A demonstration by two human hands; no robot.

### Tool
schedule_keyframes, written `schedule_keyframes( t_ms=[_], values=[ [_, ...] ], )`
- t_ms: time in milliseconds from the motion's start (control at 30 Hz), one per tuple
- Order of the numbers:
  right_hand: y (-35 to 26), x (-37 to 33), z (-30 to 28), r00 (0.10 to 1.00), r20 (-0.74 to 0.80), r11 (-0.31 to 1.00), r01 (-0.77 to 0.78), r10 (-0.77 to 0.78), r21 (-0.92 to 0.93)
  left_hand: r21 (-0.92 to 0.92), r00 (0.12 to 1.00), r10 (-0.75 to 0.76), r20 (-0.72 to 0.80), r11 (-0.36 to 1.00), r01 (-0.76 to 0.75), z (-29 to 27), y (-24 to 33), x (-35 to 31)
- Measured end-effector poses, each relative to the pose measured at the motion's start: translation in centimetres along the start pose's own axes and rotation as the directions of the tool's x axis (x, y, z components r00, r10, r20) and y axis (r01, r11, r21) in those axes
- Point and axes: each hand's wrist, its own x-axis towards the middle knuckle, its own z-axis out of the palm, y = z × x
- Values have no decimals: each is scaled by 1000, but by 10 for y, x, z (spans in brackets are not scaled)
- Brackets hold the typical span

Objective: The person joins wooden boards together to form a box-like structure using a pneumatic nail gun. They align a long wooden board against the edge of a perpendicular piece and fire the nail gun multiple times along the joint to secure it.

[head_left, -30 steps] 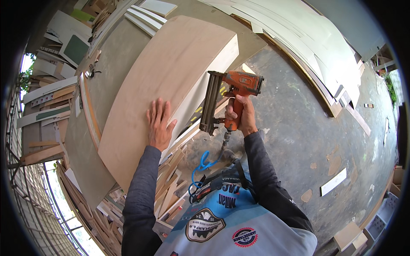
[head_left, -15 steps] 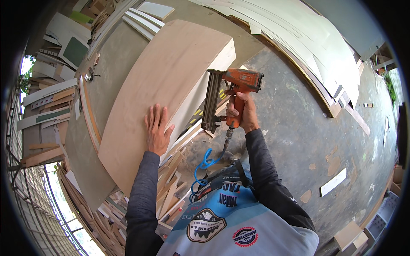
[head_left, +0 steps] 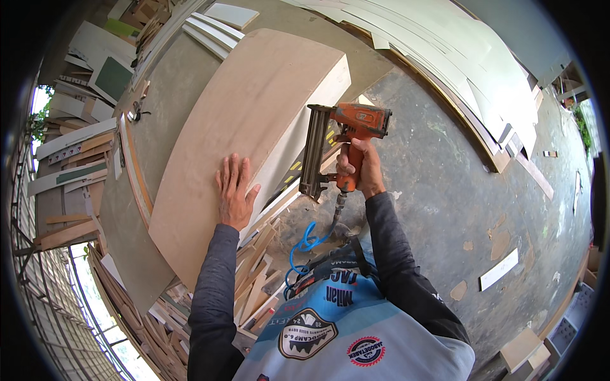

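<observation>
A long box-like wooden panel (head_left: 254, 95) with a light brown plywood top and a white side lies on the work table. On its top, close to the right edge, my left hand (head_left: 237, 193) rests flat with the fingers stretched out. My right hand (head_left: 365, 165) is wrapped round the grip of an orange and dark grey pneumatic nail gun (head_left: 359, 117). The gun hangs just right of the panel's white side, its long magazine on the left. From the base of its handle a blue coiled air hose (head_left: 298, 247) runs down toward my body.
White sheets (head_left: 445, 70) are stacked at the upper right. Wood offcuts (head_left: 257, 279) lie heaped below the table (head_left: 143, 254), and more boards (head_left: 70, 159) are piled at the left. White strips (head_left: 210, 37) lie beyond the panel. A loose white piece (head_left: 499, 270) is on the concrete floor (head_left: 432, 209).
The view has shifted very slightly. Both hands, the nail gun and the panel keep practically the same places.
</observation>
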Motion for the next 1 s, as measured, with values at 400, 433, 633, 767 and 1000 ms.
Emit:
schedule_keyframes(
  t_ms=[400,433,633,767,1000],
  values=[
    [5,-2,3,1000,-11,998,7,-8,-62,-3,1000,5,-1,1000,-5,1,1,1],
    [6,-2,4,1000,-12,999,0,-1,-53,-4,1000,4,1,1000,-4,1,1,1],
    [19,-19,7,999,9,998,-33,33,55,-14,1000,9,-11,1000,-9,1,2,2],
    [29,-23,10,997,26,995,-70,68,68,9,1000,8,-17,1000,-8,1,3,4],
    [31,-28,15,997,44,998,-61,60,7,18,1000,18,-20,1000,-17,0,5,5]
  ],
)
